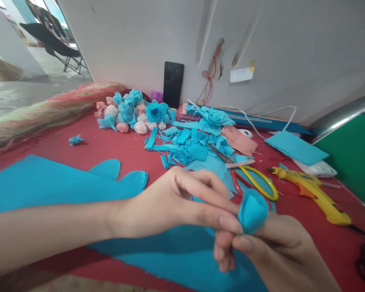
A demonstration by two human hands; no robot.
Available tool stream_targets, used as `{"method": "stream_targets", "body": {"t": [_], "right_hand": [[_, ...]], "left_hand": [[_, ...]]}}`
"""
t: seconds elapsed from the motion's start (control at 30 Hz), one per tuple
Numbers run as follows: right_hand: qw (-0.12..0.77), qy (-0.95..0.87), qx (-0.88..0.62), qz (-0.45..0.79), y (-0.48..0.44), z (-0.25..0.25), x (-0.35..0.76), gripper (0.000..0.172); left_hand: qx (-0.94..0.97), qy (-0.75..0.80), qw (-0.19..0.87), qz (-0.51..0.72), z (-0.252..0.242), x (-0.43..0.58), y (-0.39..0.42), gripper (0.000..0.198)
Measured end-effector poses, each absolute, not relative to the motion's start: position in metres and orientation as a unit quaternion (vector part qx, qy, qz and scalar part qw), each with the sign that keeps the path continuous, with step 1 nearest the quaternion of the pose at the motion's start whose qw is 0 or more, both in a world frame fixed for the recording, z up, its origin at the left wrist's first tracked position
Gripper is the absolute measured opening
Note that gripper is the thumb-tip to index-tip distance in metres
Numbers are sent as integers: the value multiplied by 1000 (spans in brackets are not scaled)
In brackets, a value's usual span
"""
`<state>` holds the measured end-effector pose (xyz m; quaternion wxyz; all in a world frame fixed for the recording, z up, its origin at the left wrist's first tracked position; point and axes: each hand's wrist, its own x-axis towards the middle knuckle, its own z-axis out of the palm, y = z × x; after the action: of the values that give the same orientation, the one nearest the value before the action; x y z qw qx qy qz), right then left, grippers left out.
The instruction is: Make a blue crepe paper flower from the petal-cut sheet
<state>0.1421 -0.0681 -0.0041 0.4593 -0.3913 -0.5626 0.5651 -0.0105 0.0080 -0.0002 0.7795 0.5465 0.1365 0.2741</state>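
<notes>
A small rolled blue paper bud (253,211) is held between both hands at the lower right of centre. My left hand (194,202) reaches in from the left, its thumb and fingers pinching the bud's left side. From the lower right, my right hand (280,247) grips the bud's base and right side with thumb and fingers. Under the hands lies a large blue paper sheet (176,255). Another blue sheet (48,182) with rounded ends is spread to the left on the red table (69,156).
Paper flowers (127,111) are heaped at the back beside blue scraps (185,142). Yellow-and-red scissors (258,178) and a yellow glue gun (319,194) lie to the right. A black phone (173,84) leans on the wall. Folded blue paper (296,149) lies at the right.
</notes>
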Motion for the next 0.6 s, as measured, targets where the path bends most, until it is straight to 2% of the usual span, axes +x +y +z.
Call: {"method": "stream_targets", "body": {"t": [0.33,0.6], "right_hand": [[437,-456,-353,691,-68,-8,139,7],[442,-438,-394,676,-67,-8,136,11]], "left_hand": [[517,113,806,263,-9,-11,7,18],[516,119,807,261,-10,-9,9,17]]}}
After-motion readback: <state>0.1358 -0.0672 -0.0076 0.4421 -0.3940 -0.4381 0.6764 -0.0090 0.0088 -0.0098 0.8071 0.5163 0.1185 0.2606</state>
